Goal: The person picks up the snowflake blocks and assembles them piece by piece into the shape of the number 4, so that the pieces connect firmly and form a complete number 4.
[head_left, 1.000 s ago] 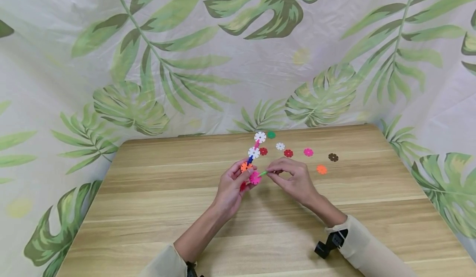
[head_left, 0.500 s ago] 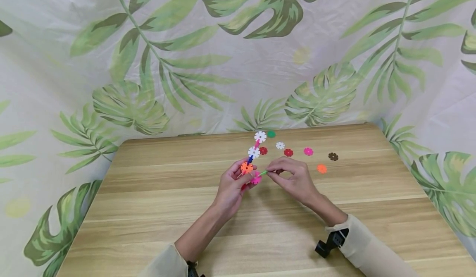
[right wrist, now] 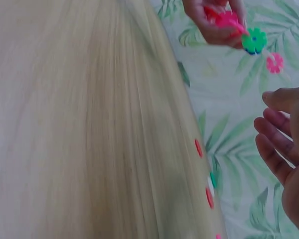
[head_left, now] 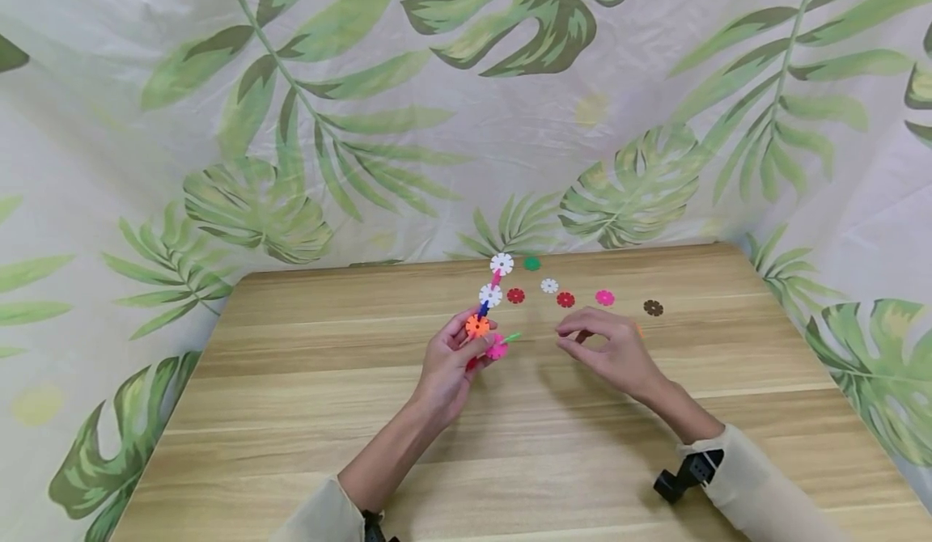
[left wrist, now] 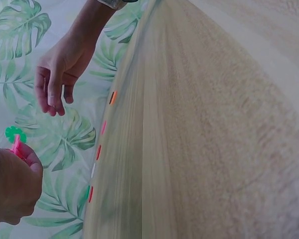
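Nearest, the left hand holds a chain of notched discs, its grip about the orange and pink pieces; a light green disc juts towards 2 o'clock. At 3 o'clock, the right hand has a loose grip with nothing in it. The chain looks light and stiff, probably smooth plastic, weakest at its slotted joints; pinching flat faces beside a joint should suit. It extends towards 1 o'clock. Farther off, loose discs lie on the desk.

Counter: wood-grain top;
Near back edge: green notched disc;
Mid-row: white disc, two red discs, pink disc;
Right: brown disc, orange disc
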`<act>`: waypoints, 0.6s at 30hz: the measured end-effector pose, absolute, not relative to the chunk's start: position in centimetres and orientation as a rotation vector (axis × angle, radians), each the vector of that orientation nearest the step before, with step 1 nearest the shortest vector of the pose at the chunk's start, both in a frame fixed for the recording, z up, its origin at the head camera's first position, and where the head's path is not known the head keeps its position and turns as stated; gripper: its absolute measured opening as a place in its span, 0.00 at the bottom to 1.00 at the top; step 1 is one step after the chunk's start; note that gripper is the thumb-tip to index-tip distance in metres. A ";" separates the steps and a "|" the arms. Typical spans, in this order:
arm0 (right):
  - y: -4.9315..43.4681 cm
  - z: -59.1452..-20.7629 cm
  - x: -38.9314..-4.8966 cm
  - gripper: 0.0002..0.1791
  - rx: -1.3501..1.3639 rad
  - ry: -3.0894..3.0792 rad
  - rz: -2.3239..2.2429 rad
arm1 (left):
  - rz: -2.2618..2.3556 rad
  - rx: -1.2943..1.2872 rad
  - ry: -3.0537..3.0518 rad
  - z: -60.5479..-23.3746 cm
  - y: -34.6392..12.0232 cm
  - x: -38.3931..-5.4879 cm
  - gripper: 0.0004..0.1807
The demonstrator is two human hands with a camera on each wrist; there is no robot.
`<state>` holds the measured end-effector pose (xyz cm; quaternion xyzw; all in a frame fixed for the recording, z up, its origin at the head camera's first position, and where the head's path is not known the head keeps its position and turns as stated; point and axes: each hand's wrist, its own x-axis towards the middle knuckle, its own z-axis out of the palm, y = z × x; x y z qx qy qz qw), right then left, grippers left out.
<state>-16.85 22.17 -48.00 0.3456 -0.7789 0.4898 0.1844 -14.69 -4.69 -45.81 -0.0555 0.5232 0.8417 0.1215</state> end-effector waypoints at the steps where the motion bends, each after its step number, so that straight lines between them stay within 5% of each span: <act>1: 22.6 -48.1 -16.9 0.16 0.970 -2.216 1.370 | 2.457 -0.159 1.529 -45.8 -4.8 -14.7 0.30; 18: 30.4 -48.8 -19.3 0.16 0.864 -2.449 1.018 | 2.464 -0.195 1.538 -45.9 -5.5 -14.8 0.31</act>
